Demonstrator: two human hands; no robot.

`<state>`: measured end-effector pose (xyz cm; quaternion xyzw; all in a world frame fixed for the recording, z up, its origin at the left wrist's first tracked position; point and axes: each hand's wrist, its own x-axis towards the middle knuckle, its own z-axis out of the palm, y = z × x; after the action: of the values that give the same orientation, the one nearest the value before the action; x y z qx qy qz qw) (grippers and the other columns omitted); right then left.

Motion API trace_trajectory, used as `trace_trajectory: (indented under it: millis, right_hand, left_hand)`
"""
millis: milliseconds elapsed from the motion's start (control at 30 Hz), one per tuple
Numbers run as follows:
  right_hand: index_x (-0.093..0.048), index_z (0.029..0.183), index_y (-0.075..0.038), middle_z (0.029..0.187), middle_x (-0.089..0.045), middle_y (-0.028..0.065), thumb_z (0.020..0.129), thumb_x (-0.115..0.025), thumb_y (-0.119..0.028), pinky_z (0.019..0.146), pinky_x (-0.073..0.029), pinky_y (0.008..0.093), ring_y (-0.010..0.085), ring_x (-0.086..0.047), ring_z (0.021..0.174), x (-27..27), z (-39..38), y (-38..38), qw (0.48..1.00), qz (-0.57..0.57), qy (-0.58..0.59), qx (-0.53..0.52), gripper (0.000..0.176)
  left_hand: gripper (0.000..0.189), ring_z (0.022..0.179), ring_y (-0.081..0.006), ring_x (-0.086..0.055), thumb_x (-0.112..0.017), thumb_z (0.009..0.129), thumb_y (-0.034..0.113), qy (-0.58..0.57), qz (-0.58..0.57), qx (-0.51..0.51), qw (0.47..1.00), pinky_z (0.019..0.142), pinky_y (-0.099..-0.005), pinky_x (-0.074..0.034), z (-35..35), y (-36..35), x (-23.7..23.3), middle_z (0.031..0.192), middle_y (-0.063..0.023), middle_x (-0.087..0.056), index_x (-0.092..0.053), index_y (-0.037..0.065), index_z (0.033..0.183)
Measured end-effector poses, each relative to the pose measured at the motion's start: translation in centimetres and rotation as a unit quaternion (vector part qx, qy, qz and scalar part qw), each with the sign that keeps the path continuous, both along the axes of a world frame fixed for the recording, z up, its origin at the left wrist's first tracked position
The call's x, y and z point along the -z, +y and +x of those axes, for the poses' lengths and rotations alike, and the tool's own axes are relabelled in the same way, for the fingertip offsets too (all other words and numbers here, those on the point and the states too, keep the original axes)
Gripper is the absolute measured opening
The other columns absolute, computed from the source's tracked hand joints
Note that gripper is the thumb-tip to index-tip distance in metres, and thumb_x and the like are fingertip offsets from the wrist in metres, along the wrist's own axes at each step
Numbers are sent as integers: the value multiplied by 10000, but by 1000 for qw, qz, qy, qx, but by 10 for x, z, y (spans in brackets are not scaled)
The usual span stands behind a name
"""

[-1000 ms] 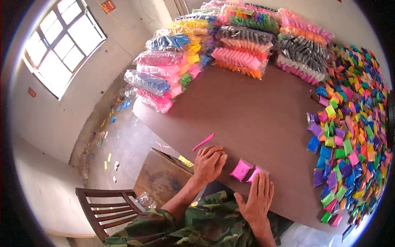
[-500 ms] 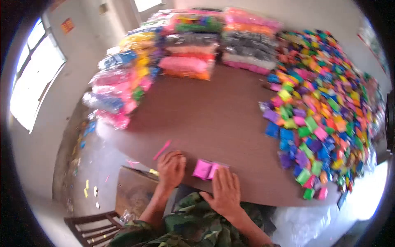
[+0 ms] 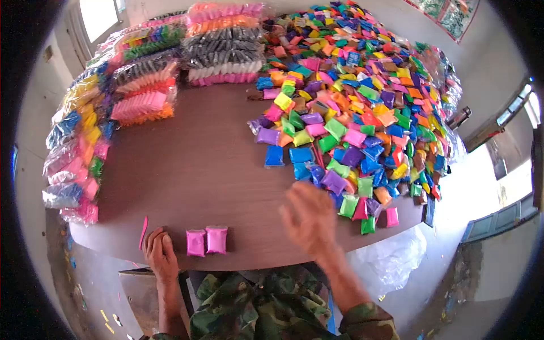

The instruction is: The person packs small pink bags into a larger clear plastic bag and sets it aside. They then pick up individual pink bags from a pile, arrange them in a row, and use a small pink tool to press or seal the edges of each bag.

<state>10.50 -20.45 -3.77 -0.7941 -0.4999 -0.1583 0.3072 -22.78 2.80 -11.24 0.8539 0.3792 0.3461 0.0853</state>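
Observation:
Two pink packets [image 3: 206, 241] lie side by side near the table's front edge, their shiny clear wrapping showing at the ends. My left hand [image 3: 161, 253] rests at the table edge just left of them, its fingers loosely bent and nothing visible in them. Beside its fingertips is a thin pink stick-like piece [image 3: 143, 232]. Over the table, to the right of the packets, my right hand [image 3: 310, 218] is blurred by motion, thumb apart from the fingers and nothing visible in it. It is close to the near-left side of a pile of small colourful packets [image 3: 335, 129].
Large clear bags of packets [image 3: 141, 106] are stacked along the back and left of the brown table [image 3: 187, 170]. Clear plastic sheeting [image 3: 391, 258] lies below the right edge. A wooden chair or stool [image 3: 139, 300] stands at the lower left.
The view has swung to the right. My right hand has left the pink packets and moved right towards the colourful pile. My left hand stays beside the pink stick-like piece.

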Motion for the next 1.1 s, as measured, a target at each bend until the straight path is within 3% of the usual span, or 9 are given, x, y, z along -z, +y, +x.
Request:
trace_trajectory:
  millis: [133,333,433,467,567,700,833,933,1100]
  right_hand:
    - [-760,1172,-53,1209,-732,107,933,-768,-185,977,-507,496,329,-668,1178,-18,96,-32,989,14,-52,138,274]
    - [-759,1265,-80,1362,-701,79,902,-793,-190,1065,-465,476,306,-597,1348,-28,175,-22,965,-157,-147,151,381]
    - [-692,1377,-107,1440,-631,79,934,-739,-265,1025,-456,541,281,-520,1420,-19,213,-18,945,-198,-192,177,472]
    - [-638,1456,-114,1487,-595,84,913,-728,-279,1060,-448,588,282,-478,1471,-20,223,-17,938,-237,-159,199,574]
    - [-637,1460,-113,1479,-618,100,878,-723,-279,1107,-436,622,308,-473,1485,-24,249,-14,933,-268,-119,210,611]
    - [-633,1478,-151,1388,-710,119,806,-761,-270,1131,-436,643,338,-516,1462,-34,265,2,920,-319,-87,209,695]
    - [-719,1366,-156,1307,-742,117,804,-768,-242,1099,-466,606,353,-610,1353,-45,267,15,905,-355,-84,217,571]
    - [-760,1324,-155,1306,-731,197,792,-797,-195,1096,-478,554,363,-641,1319,-46,285,12,925,-312,-12,218,535]
    - [-755,1272,-84,1293,-727,180,783,-861,-188,1071,-483,534,365,-660,1267,-29,300,-3,941,-255,-94,200,511]
  left_hand:
    - [209,1178,-380,-665,-621,1060,141,14,-5,2,1000,1066,-488,-495,-2,2,2,1234,-163,-746,-745,-27,1072]
    - [197,1190,-374,-655,-615,1058,121,11,-4,-8,1000,1066,-490,-495,-5,4,9,1241,-160,-740,-744,-28,1068]
    - [195,1187,-372,-653,-615,1057,113,11,-23,-12,1000,1065,-489,-495,-2,1,2,1234,-162,-739,-741,-36,1071]
    - [199,1188,-372,-653,-611,1058,112,13,-23,-14,1000,1066,-488,-494,-2,1,3,1235,-162,-739,-741,-39,1071]
    - [209,1187,-372,-654,-600,1060,107,11,-29,-17,999,1069,-486,-493,-2,2,5,1235,-165,-739,-739,-48,1070]
    - [217,1186,-378,-657,-595,1056,105,14,-33,-14,999,1072,-487,-492,-2,2,4,1229,-174,-741,-739,-57,1067]
    - [217,1183,-386,-660,-601,1051,104,26,-42,-16,999,1071,-490,-493,-3,1,0,1228,-184,-743,-738,-64,1067]
    - [220,1184,-387,-661,-599,1053,105,20,-39,-15,999,1073,-491,-492,-2,0,-1,1237,-187,-743,-737,-65,1067]
    - [196,1181,-388,-662,-609,1043,85,13,-44,-15,999,1078,-494,-488,-5,0,2,1234,-188,-744,-738,-61,1066]
